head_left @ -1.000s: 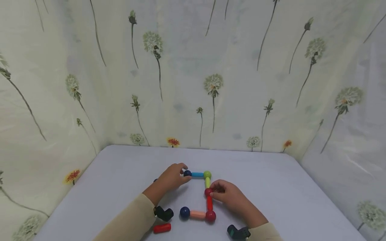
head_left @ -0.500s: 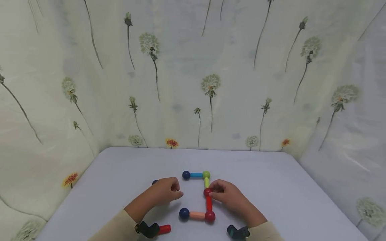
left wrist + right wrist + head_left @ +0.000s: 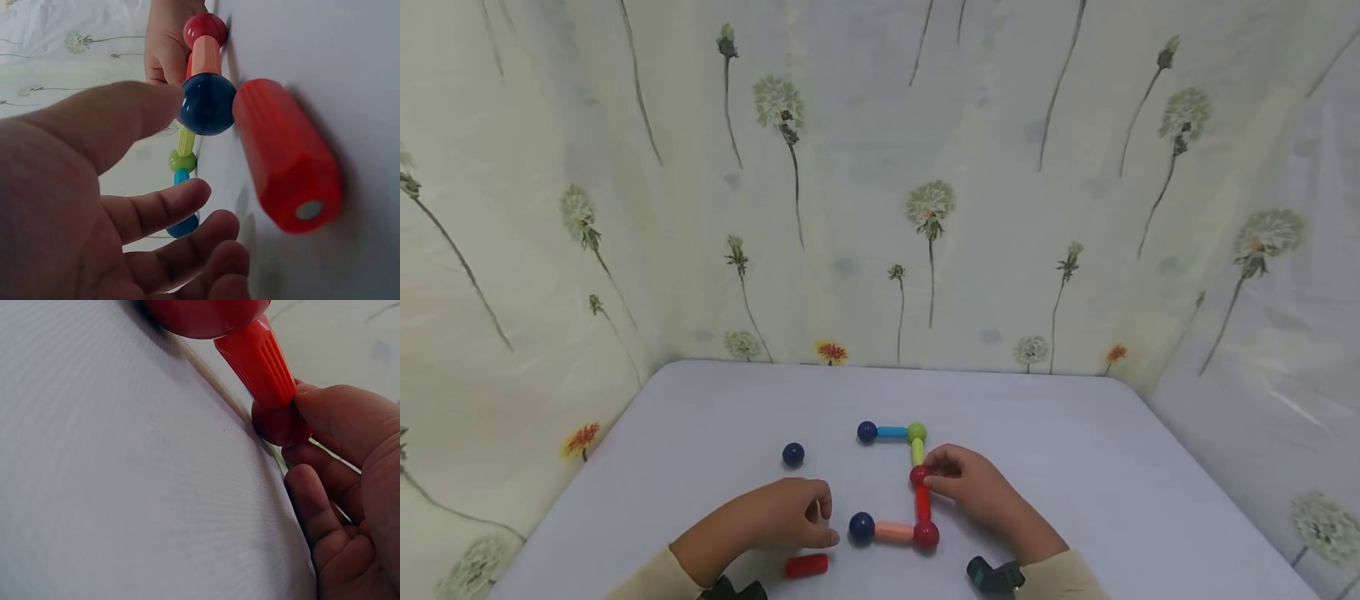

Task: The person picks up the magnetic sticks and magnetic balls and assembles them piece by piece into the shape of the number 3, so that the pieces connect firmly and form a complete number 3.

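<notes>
A chain of balls and magnetic-looking rods lies on the white table. It runs from a dark blue ball [image 3: 867,432] through a blue rod [image 3: 892,432], green ball [image 3: 917,432] and yellow-green rod [image 3: 917,452] to a red ball [image 3: 918,476]. From there a red rod [image 3: 922,503], another red ball [image 3: 926,535] and a salmon rod [image 3: 894,532] lead to a second dark blue ball [image 3: 862,527]. My right hand [image 3: 968,482] pinches the middle red ball. Empty, with fingers loosely bent, my left hand [image 3: 782,512] hovers just above a loose red rod [image 3: 287,156].
A loose dark blue ball [image 3: 793,454] sits on the table [image 3: 1037,433] beyond my left hand. Behind the table hangs a dandelion-print curtain [image 3: 850,208]. Each wrist wears a small black device, such as the right one [image 3: 994,575].
My left hand has drawn back from the far dark blue ball, toward me and left, to the loose red rod. The loose dark blue ball is now uncovered. My right hand stays in place.
</notes>
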The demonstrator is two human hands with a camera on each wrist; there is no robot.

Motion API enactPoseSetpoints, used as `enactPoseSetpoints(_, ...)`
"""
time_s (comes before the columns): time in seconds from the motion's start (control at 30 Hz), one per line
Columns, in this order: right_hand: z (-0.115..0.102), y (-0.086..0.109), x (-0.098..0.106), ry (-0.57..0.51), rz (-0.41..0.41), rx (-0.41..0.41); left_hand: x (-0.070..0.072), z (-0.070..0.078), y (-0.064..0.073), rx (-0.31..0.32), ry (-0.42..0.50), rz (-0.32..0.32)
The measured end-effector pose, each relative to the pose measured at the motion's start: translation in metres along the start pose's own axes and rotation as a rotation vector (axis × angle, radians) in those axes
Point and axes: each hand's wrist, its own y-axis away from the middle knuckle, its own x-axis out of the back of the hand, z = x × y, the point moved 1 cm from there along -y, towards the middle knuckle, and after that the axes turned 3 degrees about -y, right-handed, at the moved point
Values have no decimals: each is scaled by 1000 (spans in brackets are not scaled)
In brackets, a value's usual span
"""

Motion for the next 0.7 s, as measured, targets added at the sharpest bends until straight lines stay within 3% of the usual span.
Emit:
enactPoseSetpoints(0.27, -5, 1, -1, 2, 20, -31, -4, -9, 18, -29, -19, -41)
enactPoseSetpoints(0.53, -4, 1, -1, -17, 2, -11, -13, -8, 19, -11, -68, -40)
enactPoseSetpoints(0.7, -1, 0, 0, -16, -4, 1, -16, -9, 16, -67, -56, -4)
